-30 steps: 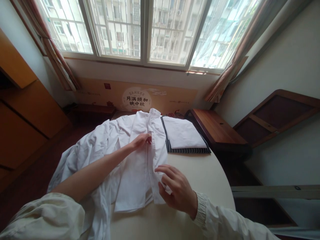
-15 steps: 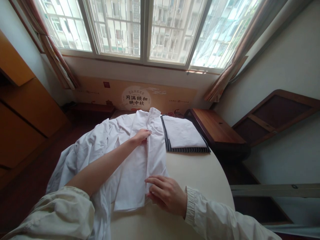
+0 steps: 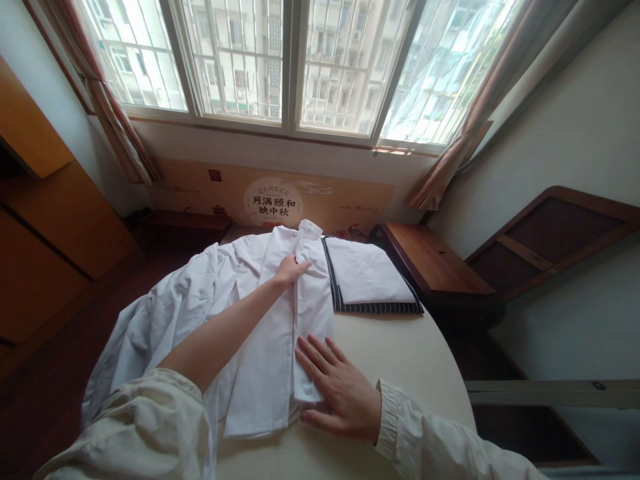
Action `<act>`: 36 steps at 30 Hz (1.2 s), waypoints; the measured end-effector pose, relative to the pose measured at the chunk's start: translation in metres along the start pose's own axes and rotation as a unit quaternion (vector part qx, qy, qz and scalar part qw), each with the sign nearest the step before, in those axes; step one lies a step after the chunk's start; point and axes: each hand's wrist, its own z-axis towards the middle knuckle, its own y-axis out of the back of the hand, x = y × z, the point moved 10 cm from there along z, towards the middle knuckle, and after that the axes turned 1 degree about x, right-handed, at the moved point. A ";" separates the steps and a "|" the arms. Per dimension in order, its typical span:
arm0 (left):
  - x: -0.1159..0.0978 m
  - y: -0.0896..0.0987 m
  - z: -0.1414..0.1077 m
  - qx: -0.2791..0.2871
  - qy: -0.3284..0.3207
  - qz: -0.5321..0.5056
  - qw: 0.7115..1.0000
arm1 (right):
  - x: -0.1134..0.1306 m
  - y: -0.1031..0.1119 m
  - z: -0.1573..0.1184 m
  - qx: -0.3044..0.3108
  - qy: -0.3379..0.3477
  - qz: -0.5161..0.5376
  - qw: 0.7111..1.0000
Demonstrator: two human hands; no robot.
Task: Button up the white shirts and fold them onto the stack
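A white button-front shirt (image 3: 263, 373) lies spread over the round table (image 3: 400, 373), its collar towards the window and its left part in loose folds. My left hand (image 3: 290, 270) rests on the upper front beside the placket, fingers stretched to the right and thumb apart. Nearer to me, my right hand (image 3: 343, 393) lies flat, fingers spread, across the lower right edge of the shirt; its thumb reaches over the tabletop. The right front panel is folded inward along a straight crease. To the right sits a folded white garment (image 3: 370, 270) on a dark striped cloth (image 3: 380, 308).
A wooden cabinet (image 3: 440, 257) stands beyond the table's right side. Orange-brown cupboards (image 3: 40, 233) are at the left. Behind the table, a printed banner (image 3: 200, 193) hangs under the barred window (image 3: 240, 60), with curtains at both sides.
My right hand has moved up slightly and opened from curled fingers to flat on the shirt. My left hand has shifted a little right, its fingers now straighter.
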 end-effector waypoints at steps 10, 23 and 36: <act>-0.002 0.006 0.026 -0.027 0.008 -0.012 1.000 | -0.022 0.101 0.025 -0.116 -0.004 0.056 0.992; -0.010 0.010 0.014 -0.045 -0.132 0.096 0.986 | -0.281 0.191 0.178 -0.349 -0.188 0.189 0.898; -0.014 0.001 0.005 0.013 -0.144 0.112 0.983 | -0.337 0.195 0.253 -0.292 -0.193 0.325 0.879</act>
